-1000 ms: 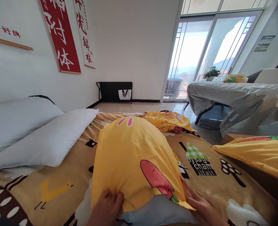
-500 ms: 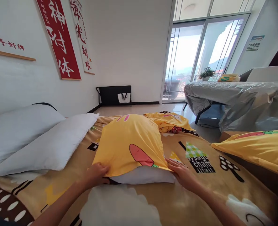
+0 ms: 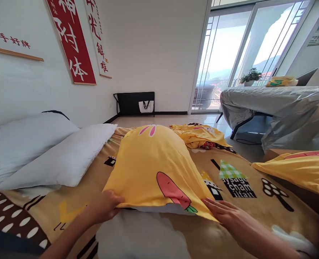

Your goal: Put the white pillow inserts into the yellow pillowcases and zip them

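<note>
The left hand (image 3: 109, 205) pinches the yellow pillowcase's (image 3: 145, 165) near-left corner; the right hand (image 3: 225, 212) lies along the other, grip unclear. Since a moment ago the hem hides more inner pillow (image 3: 172, 208), apparently almost enclosed, mid-bedspread (image 3: 202, 244), away from the far edge.

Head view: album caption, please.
Left hand and right hand at the open end of a yellow pillowcase, pale pillow inside, on patterned bedding.
</note>
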Tool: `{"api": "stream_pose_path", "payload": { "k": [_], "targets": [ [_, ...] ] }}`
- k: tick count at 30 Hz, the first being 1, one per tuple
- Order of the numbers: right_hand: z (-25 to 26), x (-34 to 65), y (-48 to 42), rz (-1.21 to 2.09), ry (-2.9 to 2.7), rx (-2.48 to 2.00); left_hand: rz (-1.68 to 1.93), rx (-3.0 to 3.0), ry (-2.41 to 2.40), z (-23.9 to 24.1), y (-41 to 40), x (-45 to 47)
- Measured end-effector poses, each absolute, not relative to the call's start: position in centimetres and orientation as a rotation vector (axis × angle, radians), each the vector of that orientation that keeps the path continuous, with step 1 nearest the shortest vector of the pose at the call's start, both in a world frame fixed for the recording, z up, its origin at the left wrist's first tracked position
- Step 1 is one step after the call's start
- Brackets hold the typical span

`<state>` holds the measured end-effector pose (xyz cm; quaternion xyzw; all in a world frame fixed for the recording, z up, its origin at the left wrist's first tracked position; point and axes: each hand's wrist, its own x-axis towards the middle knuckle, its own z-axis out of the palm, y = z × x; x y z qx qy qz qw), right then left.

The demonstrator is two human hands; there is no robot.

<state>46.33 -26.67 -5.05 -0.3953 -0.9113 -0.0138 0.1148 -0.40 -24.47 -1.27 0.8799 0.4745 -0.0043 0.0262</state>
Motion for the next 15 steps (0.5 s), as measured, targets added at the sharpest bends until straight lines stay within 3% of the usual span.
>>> {"api": "stream_pose_path", "payload": {
  "k": [4, 7, 11, 15],
  "targets": [
    [-0.8, 48.4, -27.8, -0.4, -2.469, -1.202, 0.279, 2.932, 1.529, 4.0, -26.0, -2.3],
    [-3.4, 47.4, -28.3, -0.561, -2.415, -1.13, 0.084, 2.801, 1.531, 1.6, -27.1, -0.5],
    [-10.1, 46.2, -27.6, -0.29, -2.609, -1.096, -0.214, 2.52, 1.438, -3.8, -27.6, 2.4],
    [-11.2, 48.7, -26.3, -0.119, -2.633, -1.091, -0.269, 2.397, 1.441, -2.1, -27.3, 1.6]
  ]
}}
